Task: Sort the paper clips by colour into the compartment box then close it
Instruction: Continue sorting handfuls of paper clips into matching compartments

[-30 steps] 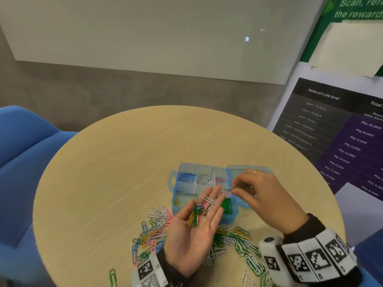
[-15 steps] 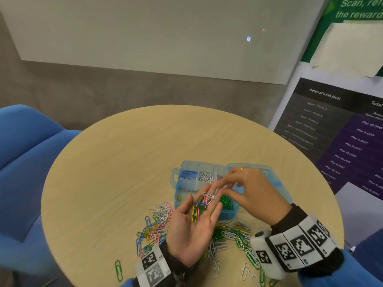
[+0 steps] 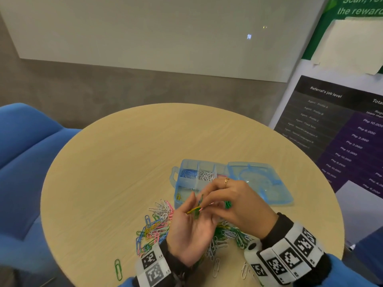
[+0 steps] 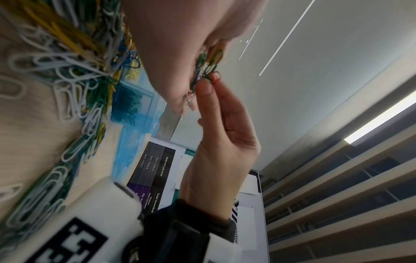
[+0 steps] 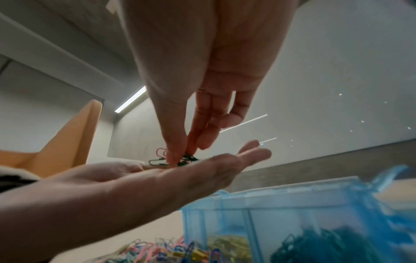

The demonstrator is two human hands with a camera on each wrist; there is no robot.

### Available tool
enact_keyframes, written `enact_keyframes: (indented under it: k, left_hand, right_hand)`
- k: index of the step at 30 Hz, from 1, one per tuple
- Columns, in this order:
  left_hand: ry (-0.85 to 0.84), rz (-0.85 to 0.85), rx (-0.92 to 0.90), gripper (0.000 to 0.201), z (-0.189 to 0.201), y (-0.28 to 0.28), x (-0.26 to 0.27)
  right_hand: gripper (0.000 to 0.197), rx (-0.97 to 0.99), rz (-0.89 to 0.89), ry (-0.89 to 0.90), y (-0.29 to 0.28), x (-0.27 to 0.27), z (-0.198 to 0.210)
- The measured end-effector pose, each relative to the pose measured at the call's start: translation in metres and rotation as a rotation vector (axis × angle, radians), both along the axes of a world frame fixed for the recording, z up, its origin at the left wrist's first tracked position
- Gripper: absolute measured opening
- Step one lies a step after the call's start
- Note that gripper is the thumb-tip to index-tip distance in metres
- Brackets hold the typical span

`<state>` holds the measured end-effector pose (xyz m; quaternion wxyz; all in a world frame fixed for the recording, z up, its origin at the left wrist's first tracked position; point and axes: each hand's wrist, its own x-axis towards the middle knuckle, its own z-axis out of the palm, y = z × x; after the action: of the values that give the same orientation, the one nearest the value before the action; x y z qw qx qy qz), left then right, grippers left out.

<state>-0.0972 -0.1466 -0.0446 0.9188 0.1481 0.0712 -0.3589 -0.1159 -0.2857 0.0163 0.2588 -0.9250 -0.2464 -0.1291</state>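
Observation:
My left hand [image 3: 193, 216] lies palm up in front of the light-blue compartment box [image 3: 186, 183], carrying a small bunch of mixed paper clips [image 3: 195, 211]. My right hand [image 3: 202, 207] reaches over it, and its thumb and fingertips pinch green clips [image 5: 185, 159] in that palm. The left wrist view shows the same pinch on the held clips [image 4: 209, 67]. Inside the box lie blue clips [image 3: 188, 174], white clips [image 3: 205, 175], yellow clips [image 3: 178, 196] and green clips [image 3: 228, 204]. Its lid [image 3: 259, 183] lies open to the right.
A mixed loose pile [image 3: 157, 224] lies left of my left hand, and a mostly green and white pile [image 3: 230, 235] lies under my right wrist. One green clip [image 3: 118, 269] sits near the round table's front edge [image 3: 83, 266]. A blue chair [image 3: 24, 152] stands to the left.
My right hand came back from over the box to my left palm and now pinches clips there. The left hand stayed palm up and drew slightly nearer.

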Motion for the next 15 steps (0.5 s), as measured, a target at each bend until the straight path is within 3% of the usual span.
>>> enact_keyframes:
  k: [4,10,15]
  left_hand:
    - [0.111,0.028,0.008,0.050,-0.004,-0.001,0.004]
    - [0.100,0.027,-0.081,0.050,0.000,-0.002,0.003]
    - [0.086,0.011,-0.127,0.046,-0.001,-0.003,0.003]
  right_hand:
    - [0.005,0.198,-0.028,0.071,0.000,-0.005,0.005]
    - [0.016,0.475,-0.036,0.360,-0.003,-0.009,0.010]
    - [0.010,0.556,-0.133,0.431,-0.012,-0.007,0.005]
